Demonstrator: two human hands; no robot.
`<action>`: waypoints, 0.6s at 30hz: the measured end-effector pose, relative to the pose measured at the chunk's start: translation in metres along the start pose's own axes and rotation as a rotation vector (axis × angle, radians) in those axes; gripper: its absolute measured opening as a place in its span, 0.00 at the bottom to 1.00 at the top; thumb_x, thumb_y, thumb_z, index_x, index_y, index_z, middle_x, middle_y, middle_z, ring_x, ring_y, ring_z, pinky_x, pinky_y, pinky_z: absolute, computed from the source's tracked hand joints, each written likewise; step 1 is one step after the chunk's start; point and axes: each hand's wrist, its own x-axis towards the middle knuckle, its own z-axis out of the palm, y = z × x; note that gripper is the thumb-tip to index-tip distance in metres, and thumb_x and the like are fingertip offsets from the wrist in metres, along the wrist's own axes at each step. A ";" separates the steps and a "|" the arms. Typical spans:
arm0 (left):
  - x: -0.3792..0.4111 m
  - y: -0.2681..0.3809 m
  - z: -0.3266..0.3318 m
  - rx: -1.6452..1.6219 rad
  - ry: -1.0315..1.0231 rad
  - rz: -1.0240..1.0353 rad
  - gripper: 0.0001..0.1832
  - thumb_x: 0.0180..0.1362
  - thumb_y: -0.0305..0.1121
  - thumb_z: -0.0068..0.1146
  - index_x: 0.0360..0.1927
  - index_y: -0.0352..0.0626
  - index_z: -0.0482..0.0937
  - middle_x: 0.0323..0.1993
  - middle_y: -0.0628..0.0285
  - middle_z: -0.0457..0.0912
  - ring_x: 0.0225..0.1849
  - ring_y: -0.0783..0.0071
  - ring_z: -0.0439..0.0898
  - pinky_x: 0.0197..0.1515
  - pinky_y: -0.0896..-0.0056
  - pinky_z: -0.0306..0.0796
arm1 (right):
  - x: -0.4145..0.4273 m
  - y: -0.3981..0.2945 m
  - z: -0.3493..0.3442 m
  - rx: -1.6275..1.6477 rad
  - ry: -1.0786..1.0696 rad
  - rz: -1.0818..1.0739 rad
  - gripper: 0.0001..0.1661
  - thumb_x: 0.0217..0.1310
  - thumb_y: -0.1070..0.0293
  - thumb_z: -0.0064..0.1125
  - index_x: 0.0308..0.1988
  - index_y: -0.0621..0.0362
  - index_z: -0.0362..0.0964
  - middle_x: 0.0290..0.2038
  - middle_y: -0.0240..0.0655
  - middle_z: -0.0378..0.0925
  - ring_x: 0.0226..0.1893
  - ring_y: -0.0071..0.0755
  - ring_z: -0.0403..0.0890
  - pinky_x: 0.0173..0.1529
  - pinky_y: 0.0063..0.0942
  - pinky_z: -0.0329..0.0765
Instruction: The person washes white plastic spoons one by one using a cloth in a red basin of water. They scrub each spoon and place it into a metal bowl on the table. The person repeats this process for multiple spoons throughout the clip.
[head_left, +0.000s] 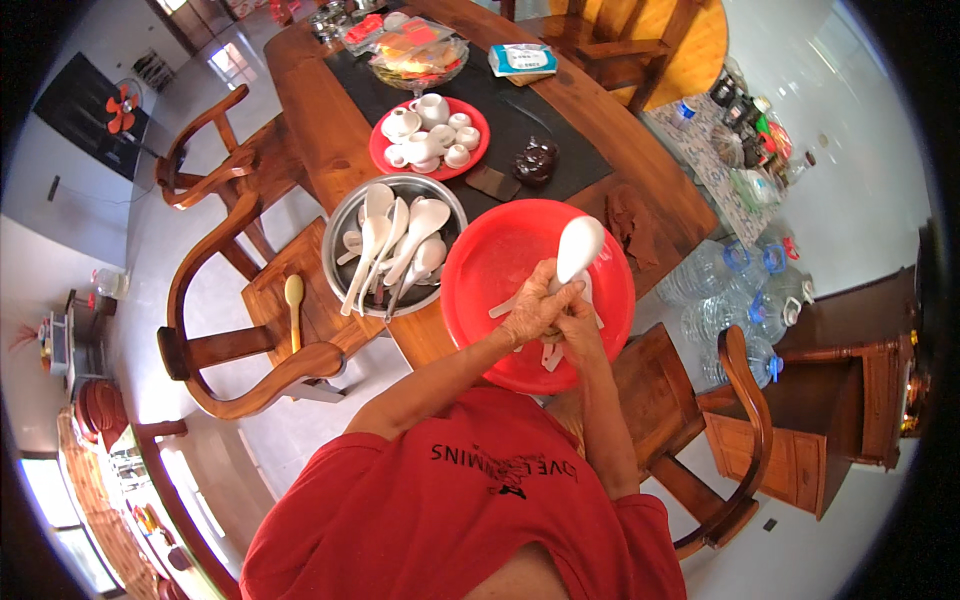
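Over the red plastic basin (480, 247), a white serving spoon (580, 244) points away from me with its bowl uppermost. My left hand (534, 304) wraps its neck, and my right hand (579, 330) grips the handle just below. The two hands touch and hide most of the handle. Beneath them, several white utensils (552, 357) lie in the basin, partly covered by my hands. A stainless steel basin (331, 251) to the left holds a pile of white spoons and ladles (379, 229), some handles resting over its rim.
Beyond the basins, a red tray (379, 154) carries a white tea set. A dark phone (493, 182), a glossy dark ornament (535, 160) and a brown cloth (630, 225) lie nearby. Wooden chairs flank the table; one bears a wooden spoon (294, 304). Plastic water jugs (712, 307) stand at right.
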 end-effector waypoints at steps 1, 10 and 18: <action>0.002 0.003 0.001 -0.023 0.005 -0.016 0.11 0.63 0.40 0.48 0.42 0.44 0.68 0.23 0.72 0.67 0.20 0.87 0.65 0.18 0.83 0.61 | -0.002 -0.003 0.005 0.000 -0.028 0.013 0.08 0.54 0.79 0.53 0.37 0.61 0.68 0.23 0.26 0.67 0.18 0.18 0.68 0.19 0.20 0.65; 0.022 0.009 -0.006 0.716 0.270 0.369 0.18 0.58 0.47 0.51 0.38 0.42 0.66 0.25 0.54 0.73 0.26 0.51 0.73 0.33 0.53 0.67 | -0.021 -0.006 0.004 -0.375 -0.313 0.047 0.08 0.50 0.74 0.56 0.32 0.64 0.66 0.23 0.28 0.68 0.19 0.20 0.69 0.22 0.18 0.66; 0.017 0.047 -0.082 1.059 0.527 0.181 0.18 0.56 0.39 0.50 0.44 0.41 0.61 0.27 0.44 0.77 0.30 0.44 0.77 0.33 0.47 0.69 | -0.026 0.012 -0.003 -0.503 -0.197 0.060 0.08 0.48 0.70 0.50 0.26 0.64 0.64 0.21 0.35 0.67 0.20 0.25 0.75 0.21 0.23 0.73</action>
